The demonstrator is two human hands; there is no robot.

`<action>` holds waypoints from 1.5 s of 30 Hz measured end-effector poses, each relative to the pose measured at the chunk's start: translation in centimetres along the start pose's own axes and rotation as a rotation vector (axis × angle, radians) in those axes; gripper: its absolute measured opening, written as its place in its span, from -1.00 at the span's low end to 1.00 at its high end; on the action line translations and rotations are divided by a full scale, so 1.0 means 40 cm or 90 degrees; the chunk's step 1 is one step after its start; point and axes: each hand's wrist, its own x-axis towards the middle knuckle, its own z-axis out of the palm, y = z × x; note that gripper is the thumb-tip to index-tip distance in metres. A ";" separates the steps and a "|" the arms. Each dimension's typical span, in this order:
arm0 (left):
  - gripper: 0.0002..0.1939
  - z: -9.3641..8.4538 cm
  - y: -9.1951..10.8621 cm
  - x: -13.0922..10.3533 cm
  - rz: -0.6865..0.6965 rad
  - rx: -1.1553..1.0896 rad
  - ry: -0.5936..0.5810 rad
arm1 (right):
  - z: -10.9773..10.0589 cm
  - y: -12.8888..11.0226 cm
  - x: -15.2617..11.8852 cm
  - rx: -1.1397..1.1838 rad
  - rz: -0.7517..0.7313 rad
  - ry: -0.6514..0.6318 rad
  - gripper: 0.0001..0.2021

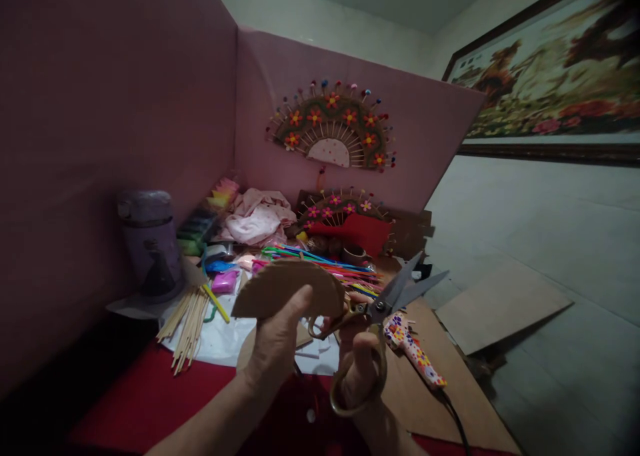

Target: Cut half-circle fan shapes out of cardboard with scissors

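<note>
A half-round piece of brown cardboard (285, 289) is held up in my left hand (280, 336), its thumb pressed on the near face. My right hand (360, 366) grips a pair of scissors (383, 306) by the handle loops. Their blades are spread apart and point up to the right, away from the cardboard, with nothing visible between them. The left end of the scissor handles lies close to the cardboard's lower right edge; whether they touch I cannot tell. Below my hands, partly hidden, are more cardboard pieces (245, 353).
Thin wooden sticks (187, 329) lie at left near a purple bottle (150, 249). Coloured pipe cleaners (345, 269) spread behind my hands. A flower-patterned glue gun (415, 353) rests on a cardboard sheet (450, 383). Decorated fans (330, 126) stand at the pink back panel (420, 129).
</note>
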 end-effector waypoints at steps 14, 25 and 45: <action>-0.87 -0.031 0.076 0.112 -0.084 -0.298 0.067 | 0.029 -0.030 -0.004 -0.062 0.089 -0.282 -0.38; -0.86 -0.027 0.074 0.114 -0.034 -0.237 0.064 | 0.014 -0.030 0.003 -0.149 0.066 -0.294 -0.46; -0.85 -0.027 0.058 0.115 0.033 -0.206 0.046 | 0.013 -0.036 0.009 -0.173 0.077 -0.305 -0.40</action>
